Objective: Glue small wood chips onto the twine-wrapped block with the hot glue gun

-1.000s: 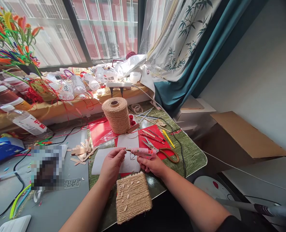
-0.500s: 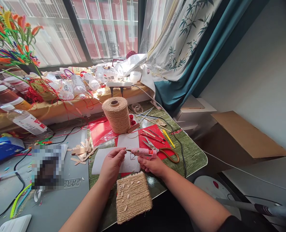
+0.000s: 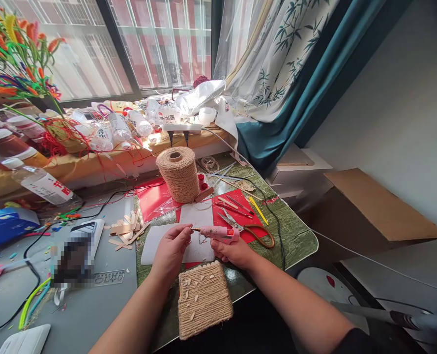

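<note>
Pointing leftward: glue gun (image 3: 216, 232), gripped by right hand (image 3: 235, 251) above paper (image 3: 157, 246). Left hand (image 3: 172, 248) pinched at nozzle (image 3: 195, 229), contents unclear; skin best kept off its tip. Twine-covered panel (image 3: 206, 305) laid at table (image 3: 295, 238) edge.

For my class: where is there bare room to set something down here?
Free: green tabletop, between the black cord and the right edge. Grey tabletop, between the clear stencil and the white device. Crowded: around the pink glue gun, scissors and twine spool.

Twine spool (image 3: 178, 178): rough, matt fibre. Nearer than spool: glue gun (image 3: 215, 233), smooth plastic; square panel (image 3: 206, 305), coarse twine face. Right of spool: scissors (image 3: 234, 223), metal blades. Left: craft sticks (image 3: 127, 229), matt wood.
</note>
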`<state>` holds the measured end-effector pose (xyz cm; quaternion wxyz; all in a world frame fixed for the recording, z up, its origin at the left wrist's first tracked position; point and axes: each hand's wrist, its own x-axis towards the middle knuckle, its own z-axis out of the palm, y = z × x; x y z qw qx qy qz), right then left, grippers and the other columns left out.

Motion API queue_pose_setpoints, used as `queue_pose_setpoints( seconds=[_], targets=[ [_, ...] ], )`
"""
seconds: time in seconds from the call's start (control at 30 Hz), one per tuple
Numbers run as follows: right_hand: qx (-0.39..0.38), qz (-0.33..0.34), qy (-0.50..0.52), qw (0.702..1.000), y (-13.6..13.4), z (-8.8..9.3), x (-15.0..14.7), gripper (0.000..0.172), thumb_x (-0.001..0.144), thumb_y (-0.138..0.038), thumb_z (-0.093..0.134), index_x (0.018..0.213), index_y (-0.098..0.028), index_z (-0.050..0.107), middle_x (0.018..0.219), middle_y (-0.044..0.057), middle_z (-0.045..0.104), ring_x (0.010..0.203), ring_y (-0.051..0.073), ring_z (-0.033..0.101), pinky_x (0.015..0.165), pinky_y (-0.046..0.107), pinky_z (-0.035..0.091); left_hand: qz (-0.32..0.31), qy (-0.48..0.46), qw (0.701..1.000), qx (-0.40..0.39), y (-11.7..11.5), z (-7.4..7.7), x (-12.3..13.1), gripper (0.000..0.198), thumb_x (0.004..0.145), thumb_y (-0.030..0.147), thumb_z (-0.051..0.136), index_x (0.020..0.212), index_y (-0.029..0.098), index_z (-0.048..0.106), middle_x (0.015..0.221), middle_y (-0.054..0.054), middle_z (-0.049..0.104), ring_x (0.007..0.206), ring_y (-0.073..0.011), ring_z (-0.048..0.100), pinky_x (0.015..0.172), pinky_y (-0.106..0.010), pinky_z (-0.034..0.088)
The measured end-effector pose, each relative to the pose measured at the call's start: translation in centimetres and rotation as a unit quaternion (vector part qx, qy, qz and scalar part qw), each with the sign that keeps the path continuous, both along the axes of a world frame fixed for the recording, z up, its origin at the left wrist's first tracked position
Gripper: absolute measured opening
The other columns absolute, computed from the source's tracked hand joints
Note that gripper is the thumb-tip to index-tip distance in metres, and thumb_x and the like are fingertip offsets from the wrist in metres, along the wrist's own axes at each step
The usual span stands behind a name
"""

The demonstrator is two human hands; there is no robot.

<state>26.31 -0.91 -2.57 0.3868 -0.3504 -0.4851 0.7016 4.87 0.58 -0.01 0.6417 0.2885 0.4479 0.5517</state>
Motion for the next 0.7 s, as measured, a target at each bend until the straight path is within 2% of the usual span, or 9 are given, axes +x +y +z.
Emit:
queue_pose_setpoints(
  seconds=[0.17, 0.47, 0.7],
  targets=[
    [0.002, -0.001, -0.003, 1.000, 0.06, -0.07, 0.03, 0.054, 0.088, -0.057, 0.075, 0.125, -0.018, 0.072, 0.060, -0.006, 0.049, 0.052, 0.009, 0.041, 0.045, 0.020, 0.033, 0.001, -0.005, 1.000, -0.002, 0.00, 0.12, 0.05, 0.033, 0.067, 0.036, 0.094, 0.093, 0.019, 0.081, 0.079, -0.002, 0.073, 0.067, -0.0088, 0.058, 0.063, -0.021, 0.048],
    [0.001, 0.002, 0.004, 1.000, 0.13, -0.35, 0.15, 0.060, 0.089, -0.056, 0.075, 0.136, -0.020, 0.067, 0.060, -0.006, 0.049, 0.051, 0.009, 0.040, 0.047, 0.021, 0.034, -0.001, -0.017, 1.000, -0.009, 0.06, -0.10, 0.01, 0.032, 0.068, 0.034, 0.094, 0.093, 0.019, 0.081, 0.077, -0.001, 0.070, 0.068, -0.0088, 0.059, 0.067, -0.020, 0.050],
    [-0.004, 0.006, 0.025, 1.000, 0.17, 0.50, 0.26, 0.060, 0.087, -0.058, 0.077, 0.133, -0.022, 0.067, 0.062, -0.005, 0.051, 0.051, 0.010, 0.040, 0.045, 0.022, 0.031, -0.005, -0.048, 0.999, -0.023, 0.35, -0.05, 0.03, 0.032, 0.069, 0.034, 0.095, 0.091, 0.018, 0.079, 0.074, 0.000, 0.064, 0.069, -0.0083, 0.057, 0.066, -0.018, 0.050]
  ],
)
